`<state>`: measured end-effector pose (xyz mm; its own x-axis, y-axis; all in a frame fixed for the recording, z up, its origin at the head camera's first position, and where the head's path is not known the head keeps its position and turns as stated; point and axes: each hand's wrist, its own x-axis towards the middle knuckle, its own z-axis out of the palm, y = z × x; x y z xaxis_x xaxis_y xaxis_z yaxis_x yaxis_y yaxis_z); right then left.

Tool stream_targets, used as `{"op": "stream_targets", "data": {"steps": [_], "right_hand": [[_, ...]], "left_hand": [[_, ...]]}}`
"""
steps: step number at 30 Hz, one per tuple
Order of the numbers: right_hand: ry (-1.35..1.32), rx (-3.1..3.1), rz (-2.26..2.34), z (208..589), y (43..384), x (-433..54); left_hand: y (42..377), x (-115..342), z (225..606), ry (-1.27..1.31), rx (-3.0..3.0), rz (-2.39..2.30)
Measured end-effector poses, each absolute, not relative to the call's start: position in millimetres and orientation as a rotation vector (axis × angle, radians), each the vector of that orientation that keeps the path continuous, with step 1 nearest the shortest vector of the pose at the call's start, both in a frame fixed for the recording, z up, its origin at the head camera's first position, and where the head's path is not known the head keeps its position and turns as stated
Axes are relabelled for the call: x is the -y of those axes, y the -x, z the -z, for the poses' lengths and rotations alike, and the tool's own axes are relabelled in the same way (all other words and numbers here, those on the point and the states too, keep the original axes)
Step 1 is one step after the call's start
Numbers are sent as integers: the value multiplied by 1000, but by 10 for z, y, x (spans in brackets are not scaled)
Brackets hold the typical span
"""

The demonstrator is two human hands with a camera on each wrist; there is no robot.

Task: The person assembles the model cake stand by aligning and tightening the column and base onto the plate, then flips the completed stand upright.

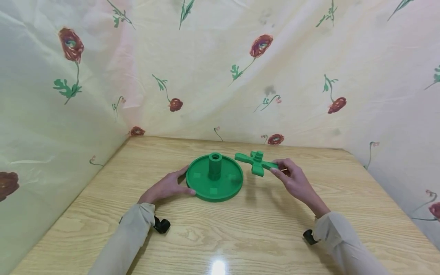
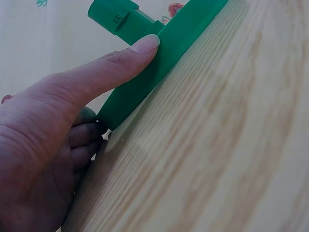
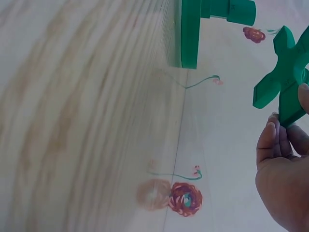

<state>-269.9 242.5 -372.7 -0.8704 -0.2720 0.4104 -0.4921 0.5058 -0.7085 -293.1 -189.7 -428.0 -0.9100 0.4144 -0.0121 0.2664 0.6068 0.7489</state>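
Note:
A green round base with a raised rim and an upright hollow post lies flat on the table. At its left edge my left hand holds the rim, thumb on the near side and fingers farther round; the left wrist view shows the thumb pressed along the rim. Right of the base, my right hand pinches one arm of a green cross-shaped piece between thumb and fingers. This piece is in the air, its stepped central peg pointing up, apart from the base and post.
The wood-grain table reaches to a flowered cloth hung behind it and at both sides. Small square marks show on the base around the post. A black wrist camera sits under the left sleeve, another under the right.

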Motion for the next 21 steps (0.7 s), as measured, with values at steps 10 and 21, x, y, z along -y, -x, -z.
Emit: {"op": "stream_targets", "data": {"steps": [10,21], "right_hand": [[-629,2534,-1485,3701,2717,-2353],[-626,2429,-1777,3676,2776,-2219]], "left_hand": [[2912,1885,4262,-562,-2644,-1191],[2894,1882,4244,-561,-2630,-1212]]}}
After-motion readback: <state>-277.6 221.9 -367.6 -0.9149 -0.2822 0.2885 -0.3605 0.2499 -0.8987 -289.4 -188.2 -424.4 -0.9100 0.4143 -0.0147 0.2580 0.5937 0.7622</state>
